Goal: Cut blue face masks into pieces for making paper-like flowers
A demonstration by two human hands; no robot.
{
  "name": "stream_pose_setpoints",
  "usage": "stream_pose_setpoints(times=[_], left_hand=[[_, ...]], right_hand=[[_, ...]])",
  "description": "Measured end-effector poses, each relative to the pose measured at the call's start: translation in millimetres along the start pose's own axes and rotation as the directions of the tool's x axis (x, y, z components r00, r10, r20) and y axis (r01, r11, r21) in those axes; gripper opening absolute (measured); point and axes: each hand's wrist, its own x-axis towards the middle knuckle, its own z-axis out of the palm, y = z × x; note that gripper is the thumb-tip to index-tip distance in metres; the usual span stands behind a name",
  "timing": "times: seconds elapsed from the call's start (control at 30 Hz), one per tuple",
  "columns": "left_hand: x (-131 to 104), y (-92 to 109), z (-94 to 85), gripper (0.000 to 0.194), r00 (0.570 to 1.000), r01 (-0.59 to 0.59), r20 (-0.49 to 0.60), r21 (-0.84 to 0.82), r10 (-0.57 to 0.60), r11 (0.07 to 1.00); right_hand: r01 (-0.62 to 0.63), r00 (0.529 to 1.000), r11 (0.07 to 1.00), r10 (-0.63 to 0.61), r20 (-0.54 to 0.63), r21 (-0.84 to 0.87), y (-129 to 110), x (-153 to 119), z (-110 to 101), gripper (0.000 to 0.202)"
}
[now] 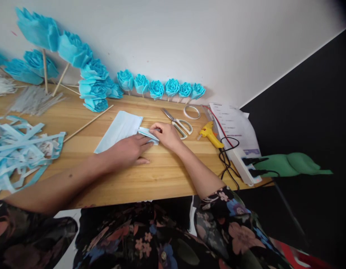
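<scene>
A folded light-blue piece of thin fabric (147, 133) lies on the wooden table. My right hand (167, 135) pinches its upper right side between thumb and fingers. My left hand (133, 149) lies flat with its fingers stretched out, the tips pressing on the same piece from the left. Partly behind the left hand is a larger pale-blue fabric sheet (119, 129). Just beyond the right hand, scissors with white handles (181, 125) rest with their blades pointing away to the left. My fingers hide part of the folded piece.
Blue fabric flowers (156, 89) line the wall, with larger ones on sticks (45, 71) at left. Cut blue strips (24, 149) heap at left beside a loose stick (88, 123). At right are a tape roll (192, 112), yellow glue gun (210, 134), cables and a power strip (241, 166).
</scene>
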Motion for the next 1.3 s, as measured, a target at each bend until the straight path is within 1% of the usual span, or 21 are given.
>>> stream_pose_setpoints(times=[0.07, 0.13, 0.23, 0.3, 0.37, 0.43, 0.53, 0.6, 0.67, 0.8, 0.9, 0.97, 1.0, 1.03, 1.07, 1.1, 1.13, 1.17, 1.2, 1.23, 1.3], left_hand=[[0, 1, -1.9, 0.052, 0.999, -0.04, -0.026, 0.0, 0.04, 0.999], [-1, 4, -6.0, 0.038, 0.993, -0.1, -0.068, -0.033, 0.098, 0.994], [-2, 11, -14.8, 0.025, 0.961, -0.191, -0.223, -0.117, 0.161, 0.975], [-2, 13, -19.4, 0.022, 0.924, -0.201, -0.356, -0.146, 0.138, 0.969], [-1, 12, -20.1, 0.022, 0.901, -0.149, -0.427, -0.143, 0.075, 0.978], [0, 9, -16.5, 0.024, 0.913, -0.087, -0.408, -0.114, 0.034, 0.99], [3, 3, -8.2, 0.027, 0.96, -0.081, -0.272, -0.063, 0.061, 0.995], [4, 2, -5.0, 0.027, 0.978, -0.085, -0.197, -0.054, 0.073, 0.995], [4, 2, -4.7, 0.027, 0.985, -0.076, -0.159, -0.056, 0.067, 0.995], [4, 4, -6.8, 0.026, 0.988, -0.067, -0.148, -0.087, 0.053, 0.994], [3, 5, -6.3, 0.028, 0.985, -0.054, -0.171, -0.126, 0.032, 0.991], [3, 4, -5.8, 0.027, 0.977, -0.024, -0.214, -0.198, -0.019, 0.98], [3, 3, -5.9, 0.025, 0.962, 0.012, -0.261, -0.255, -0.081, 0.967], [3, 2, -6.3, 0.023, 0.93, 0.061, -0.325, -0.321, -0.17, 0.945], [3, -1, -7.1, 0.022, 0.876, 0.115, -0.395, -0.389, -0.278, 0.914], [4, -4, -8.1, 0.023, 0.801, 0.163, -0.458, -0.452, -0.385, 0.877], [4, -7, -9.3, 0.028, 0.723, 0.201, -0.501, -0.506, -0.476, 0.838], [4, -11, -10.5, 0.036, 0.667, 0.225, -0.516, -0.549, -0.538, 0.805], [5, -14, -11.6, 0.044, 0.642, 0.238, -0.505, -0.584, -0.577, 0.776], [5, -16, -12.6, 0.05, 0.641, 0.25, -0.475, -0.614, -0.603, 0.749], [5, -18, -14.0, 0.047, 0.674, 0.295, -0.385, -0.642, -0.63, 0.708]], right_hand=[[0.031, 1.0, 0.999, -0.031, 0.001, -0.023, 0, 0, 1, 0.011], [0.059, 0.998, 0.998, -0.059, 0.003, -0.037, 0, 0, 1, 0.01], [0.07, 0.997, 0.996, -0.07, 0.015, -0.048, 0, 0, 0, 0.009], [0.057, 0.998, 0.997, -0.055, 0.021, -0.057, 0, 0, -1, 0.01], [0.042, 0.999, 0.997, -0.041, 0.022, -0.063, 1, 0, -1, 0.01], [0.045, 0.999, 0.997, -0.044, 0.025, -0.062, 1, 0, -1, 0.01], [0.074, 0.997, 0.992, -0.071, 0.031, -0.106, 0, -1, 0, 0.009], [0.102, 0.995, 0.974, -0.097, 0.034, -0.205, -2, -3, 0, 0.01], [0.129, 0.992, 0.939, -0.121, 0.043, -0.32, -5, -4, 0, 0.015], [0.124, 0.992, 0.9, -0.101, 0.076, -0.418, -10, -4, -2, 0.017], [0.112, 0.992, 0.909, -0.08, 0.094, -0.403, -8, -2, -3, 0.01], [0.145, 0.989, 0.918, -0.119, 0.092, -0.369, -6, -2, -3, 0.011], [0.161, 0.987, 0.927, -0.141, 0.082, -0.339, -5, -1, -4, 0.011], [0.168, 0.986, 0.94, -0.155, 0.066, -0.297, -4, -1, -4, 0.011], [0.168, 0.986, 0.955, -0.162, 0.045, -0.243, -3, -1, -4, 0.012], [0.165, 0.986, 0.969, -0.164, 0.022, -0.181, -3, -1, -5, 0.013], [0.166, 0.986, 0.979, -0.167, 0.002, -0.119, -3, -1, -5, 0.014], [0.174, 0.984, 0.983, -0.175, -0.015, -0.066, -4, -2, -5, 0.016], [0.192, 0.981, 0.981, -0.193, -0.027, -0.026, -5, -2, -5, 0.017], [0.22, 0.975, 0.975, -0.22, -0.033, 0.0, -6, -3, -5, 0.018], [0.281, 0.959, 0.959, -0.28, -0.033, 0.025, -9, -5, -5, 0.019]])
